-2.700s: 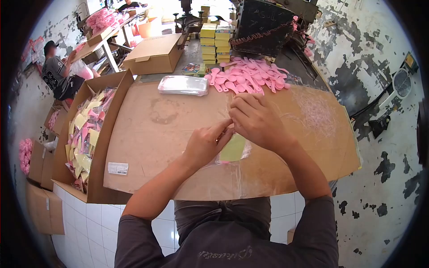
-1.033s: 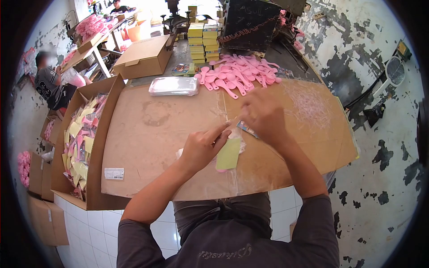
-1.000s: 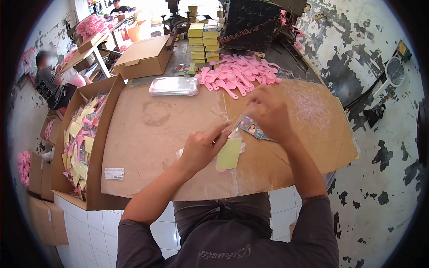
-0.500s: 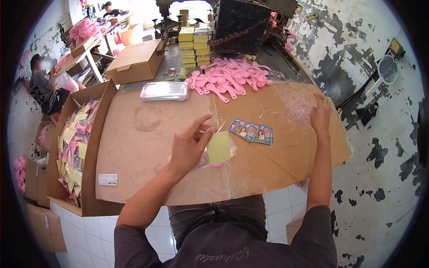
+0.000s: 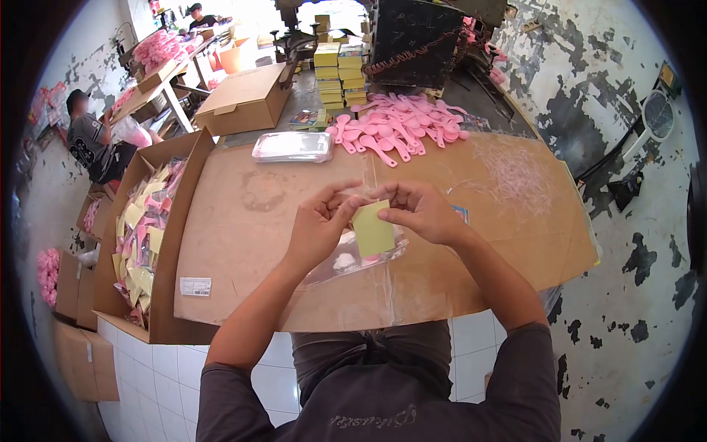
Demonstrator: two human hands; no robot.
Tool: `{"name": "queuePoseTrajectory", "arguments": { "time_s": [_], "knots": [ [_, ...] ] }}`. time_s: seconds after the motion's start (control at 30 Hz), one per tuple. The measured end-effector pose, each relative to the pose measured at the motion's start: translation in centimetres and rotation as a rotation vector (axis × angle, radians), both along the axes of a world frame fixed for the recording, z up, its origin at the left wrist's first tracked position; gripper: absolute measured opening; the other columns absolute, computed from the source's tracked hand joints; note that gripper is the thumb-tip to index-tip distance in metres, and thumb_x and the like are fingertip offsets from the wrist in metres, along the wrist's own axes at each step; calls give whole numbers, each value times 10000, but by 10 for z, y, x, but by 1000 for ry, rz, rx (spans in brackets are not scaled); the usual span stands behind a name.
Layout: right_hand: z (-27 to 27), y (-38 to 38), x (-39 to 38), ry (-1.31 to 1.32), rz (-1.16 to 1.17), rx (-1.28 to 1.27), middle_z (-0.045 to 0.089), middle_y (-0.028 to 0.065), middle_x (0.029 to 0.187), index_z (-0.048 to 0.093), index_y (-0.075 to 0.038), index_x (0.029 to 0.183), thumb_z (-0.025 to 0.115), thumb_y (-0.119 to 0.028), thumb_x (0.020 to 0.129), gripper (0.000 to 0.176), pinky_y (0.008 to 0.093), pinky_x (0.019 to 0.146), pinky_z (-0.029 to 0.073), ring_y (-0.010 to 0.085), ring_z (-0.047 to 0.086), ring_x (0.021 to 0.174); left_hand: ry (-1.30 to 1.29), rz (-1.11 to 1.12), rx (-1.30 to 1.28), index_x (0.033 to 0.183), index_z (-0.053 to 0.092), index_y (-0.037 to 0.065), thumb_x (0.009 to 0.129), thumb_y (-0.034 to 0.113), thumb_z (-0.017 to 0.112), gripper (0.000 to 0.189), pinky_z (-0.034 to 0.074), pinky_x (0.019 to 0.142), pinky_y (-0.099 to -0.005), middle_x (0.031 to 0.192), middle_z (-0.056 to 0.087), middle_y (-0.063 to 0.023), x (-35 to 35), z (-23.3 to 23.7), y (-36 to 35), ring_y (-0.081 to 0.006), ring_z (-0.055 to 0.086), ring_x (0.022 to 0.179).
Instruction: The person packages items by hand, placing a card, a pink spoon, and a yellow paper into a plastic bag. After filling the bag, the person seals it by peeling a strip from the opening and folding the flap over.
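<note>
A plain yellow card [image 5: 374, 230] is held up between my two hands above the cardboard-covered table. My left hand [image 5: 318, 225] pinches at its upper left corner, fingers curled. On the upper right, my right hand [image 5: 426, 212] has its thumb on the card and its fingers bent behind. Any thin strand between the fingertips is too small to make out. Below the card lies a clear plastic bag [image 5: 331, 271], with a bit of pink [image 5: 370, 259] showing at the card's lower edge. Blue printed cards [image 5: 462, 214] are mostly hidden behind my right hand.
Pink spoons [image 5: 398, 125] lie heaped at the back, beside a stack of clear bags [image 5: 292, 147]. Thin clear strands [image 5: 519, 177] are piled at right. An open carton [image 5: 193, 184] of filled packets stands left. Behind are a closed box [image 5: 243, 99] and a seated person [image 5: 92, 140].
My right hand has come from the strand pile at right to the yellow card, joining my left hand. It now covers most of the blue cards. The whole view has shifted slightly.
</note>
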State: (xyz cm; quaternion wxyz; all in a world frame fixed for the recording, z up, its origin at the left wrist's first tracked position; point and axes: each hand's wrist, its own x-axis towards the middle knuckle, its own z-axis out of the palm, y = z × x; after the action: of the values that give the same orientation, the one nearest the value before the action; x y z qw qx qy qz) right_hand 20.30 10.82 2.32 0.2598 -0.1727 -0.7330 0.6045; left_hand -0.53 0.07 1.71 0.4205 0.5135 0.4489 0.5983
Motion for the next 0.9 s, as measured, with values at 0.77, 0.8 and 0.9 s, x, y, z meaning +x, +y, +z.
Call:
{"name": "queuePoseTrajectory", "arguments": {
  "time_s": [0.77, 0.8, 0.9],
  "knots": [
    [-24, 23, 30, 22, -75, 14, 734, 52, 996, 773, 18, 1103, 676, -35, 987, 160, 273, 780, 530, 109, 650, 859, -171, -158, -145, 1208, 731, -46, 1094, 217, 580, 324, 614, 872, -333, 1075, 767, -124, -9, -23, 14, -171, 741, 940],
    [-24, 23, 31, 21, -63, 33, 732, 53, 993, 772, 19, 1103, 685, -41, 985, 159, 274, 777, 528, 110, 647, 852, -99, -148, -159, 1213, 730, -43, 1088, 202, 590, 309, 612, 874, -328, 1081, 767, -122, -9, -24, 14, -168, 740, 945],
    [-26, 18, 27, 76, -61, 56, 721, 42, 1002, 768, 18, 1104, 712, -56, 976, 158, 266, 793, 525, 106, 648, 880, 51, -130, -176, 1230, 725, -34, 1067, 159, 623, 272, 606, 879, -312, 1097, 767, -114, -10, -28, 16, -157, 733, 963]
  ]
}}
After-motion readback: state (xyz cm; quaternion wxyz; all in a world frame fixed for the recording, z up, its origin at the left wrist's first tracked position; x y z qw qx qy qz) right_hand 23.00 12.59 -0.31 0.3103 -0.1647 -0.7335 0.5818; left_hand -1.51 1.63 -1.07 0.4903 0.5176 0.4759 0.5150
